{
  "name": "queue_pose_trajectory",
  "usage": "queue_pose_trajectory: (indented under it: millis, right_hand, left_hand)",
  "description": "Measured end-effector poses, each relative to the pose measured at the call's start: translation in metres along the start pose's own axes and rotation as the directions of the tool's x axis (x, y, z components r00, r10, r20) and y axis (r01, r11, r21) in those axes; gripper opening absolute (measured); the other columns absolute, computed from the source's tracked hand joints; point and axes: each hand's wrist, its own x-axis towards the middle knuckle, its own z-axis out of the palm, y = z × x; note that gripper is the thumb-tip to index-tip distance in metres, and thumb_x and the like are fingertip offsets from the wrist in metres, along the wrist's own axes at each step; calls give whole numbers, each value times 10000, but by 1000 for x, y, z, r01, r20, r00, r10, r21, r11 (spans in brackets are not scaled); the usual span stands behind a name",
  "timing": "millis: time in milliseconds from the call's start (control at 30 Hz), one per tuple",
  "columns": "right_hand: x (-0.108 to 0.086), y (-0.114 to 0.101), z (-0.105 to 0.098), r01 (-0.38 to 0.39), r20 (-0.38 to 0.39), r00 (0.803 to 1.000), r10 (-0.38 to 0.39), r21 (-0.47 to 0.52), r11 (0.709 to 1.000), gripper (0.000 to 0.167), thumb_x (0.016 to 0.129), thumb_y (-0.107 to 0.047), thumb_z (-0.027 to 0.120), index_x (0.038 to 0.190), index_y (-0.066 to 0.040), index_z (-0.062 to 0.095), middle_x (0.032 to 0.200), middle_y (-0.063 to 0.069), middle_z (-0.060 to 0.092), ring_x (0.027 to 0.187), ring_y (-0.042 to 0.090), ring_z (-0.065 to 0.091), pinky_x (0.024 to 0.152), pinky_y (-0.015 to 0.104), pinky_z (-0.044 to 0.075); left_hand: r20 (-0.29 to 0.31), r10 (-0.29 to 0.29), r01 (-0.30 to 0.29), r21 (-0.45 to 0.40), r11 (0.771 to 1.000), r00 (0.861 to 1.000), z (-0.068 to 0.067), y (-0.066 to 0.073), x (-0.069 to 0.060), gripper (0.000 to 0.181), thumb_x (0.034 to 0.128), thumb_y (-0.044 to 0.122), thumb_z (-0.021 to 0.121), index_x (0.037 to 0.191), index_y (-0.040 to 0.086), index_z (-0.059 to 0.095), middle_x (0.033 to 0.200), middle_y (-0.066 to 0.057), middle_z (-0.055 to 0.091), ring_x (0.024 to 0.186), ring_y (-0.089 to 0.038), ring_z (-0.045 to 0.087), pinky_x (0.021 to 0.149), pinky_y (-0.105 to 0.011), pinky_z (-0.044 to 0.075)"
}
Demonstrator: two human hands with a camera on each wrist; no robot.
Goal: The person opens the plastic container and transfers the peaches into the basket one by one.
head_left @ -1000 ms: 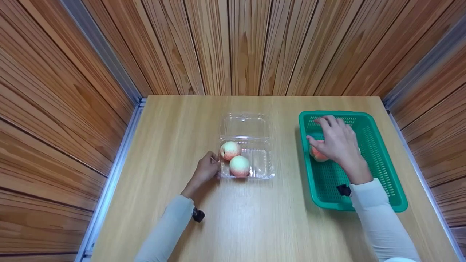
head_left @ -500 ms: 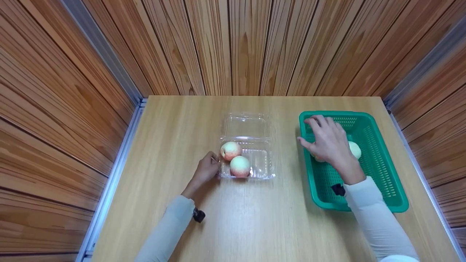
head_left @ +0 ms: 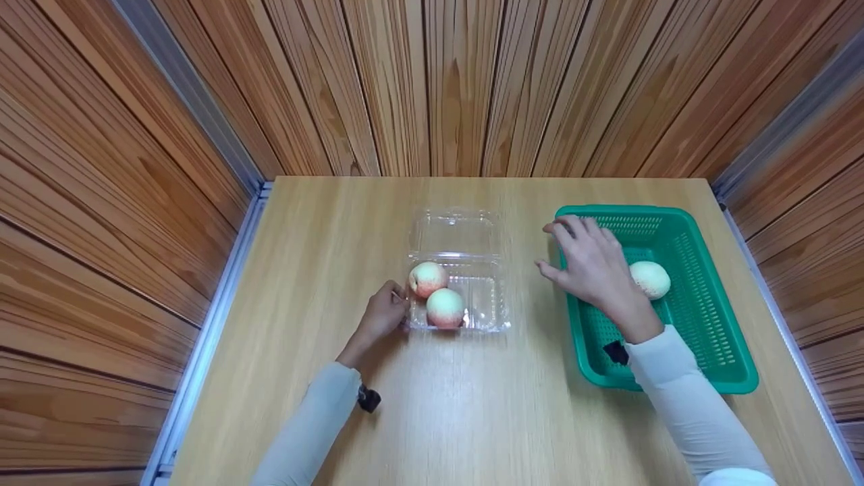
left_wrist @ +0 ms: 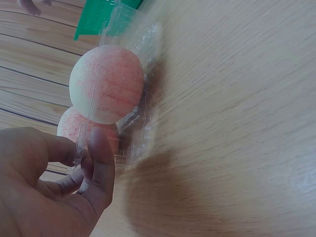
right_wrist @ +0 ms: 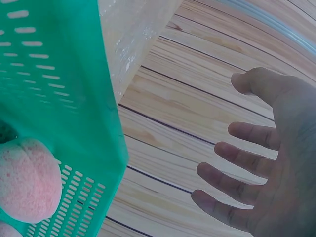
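My left hand (head_left: 385,311) pinches the left edge of a clear plastic container (head_left: 483,297) that lies with its lid laid back. Two pink-and-cream peaches touch inside its left half, one (head_left: 428,279) behind the other (head_left: 445,308). In the left wrist view, thumb and finger of the hand (left_wrist: 54,182) grip the clear rim beside a peach (left_wrist: 106,84). Above the left rim of the green basket (head_left: 742,385), my right hand (head_left: 597,270) holds nothing. Its fingers are spread in the right wrist view, hand (right_wrist: 291,163). A peach (right_wrist: 29,180) lies in the basket there.
A pale peach (head_left: 650,279) rests in the basket, right of my right hand. The wooden table (head_left: 459,418) carries both containers, and plank walls (head_left: 459,88) stand at its back and sides. A metal rail (head_left: 209,317) runs along the left edge.
My right hand has moved left over the basket, from above its peaches to its left rim, uncovering the pale peach. My left hand and the clear container stay in place.
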Motion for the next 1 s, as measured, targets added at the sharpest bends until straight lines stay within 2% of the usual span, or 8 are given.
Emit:
queue_pose_trajectory:
  millis: [233, 500, 633, 867, 1000]
  right_hand:
    - [6, -11, 0, 3, 40, 999, -3, -1, 1000, 579, 904, -428, 812, 1333, -80, 640, 1381, 166, 615, 1175, 418, 598, 859, 579, 565]
    - [11, -24, 4, 30, 27, 999, -30, 12, 999, 577, 911, -435, 816, 1337, -81, 651, 1360, 154, 631, 1142, 393, 603, 842, 536, 567]
    - [13, -29, 6, 42, 12, 999, -42, 20, 999, 568, 902, -436, 827, 1322, -88, 665, 1353, 142, 645, 1145, 386, 616, 819, 519, 565]
    - [17, -38, 9, 22, 73, 997, -25, 42, 999, 584, 914, -457, 811, 1342, -94, 651, 1391, 138, 633, 1249, 383, 592, 953, 561, 559]
    - [19, -43, 10, 31, 88, 996, -35, 45, 998, 590, 914, -460, 807, 1348, -94, 645, 1399, 140, 631, 1270, 383, 588, 974, 576, 555]
  left_hand:
    - [-14, 5, -5, 2, 1000, 1000, 1, 0, 1, 48, 1018, 50, 582, 1040, 22, 549, 749, -15, 551, 534, -118, 590, 512, -245, 517]
    - [-1, -4, 4, -18, 1000, 1000, 1, 0, 2, 50, 1022, 42, 580, 1054, 21, 547, 773, -44, 566, 551, -140, 608, 532, -308, 574]
    - [-5, 7, -7, 7, 1000, 1000, 1, 0, 2, 54, 1019, 49, 588, 1047, 27, 548, 769, -33, 564, 551, -128, 592, 519, -277, 546]
    - [-13, 21, -20, 26, 999, 1000, 0, 0, 0, 47, 1004, 50, 573, 1038, 28, 547, 759, -6, 530, 581, -118, 539, 528, -222, 442]
    - [-9, 7, -6, 12, 1000, 1000, 0, 0, 0, 54, 1010, 52, 567, 1049, 22, 544, 760, -12, 535, 562, -127, 567, 521, -230, 471]
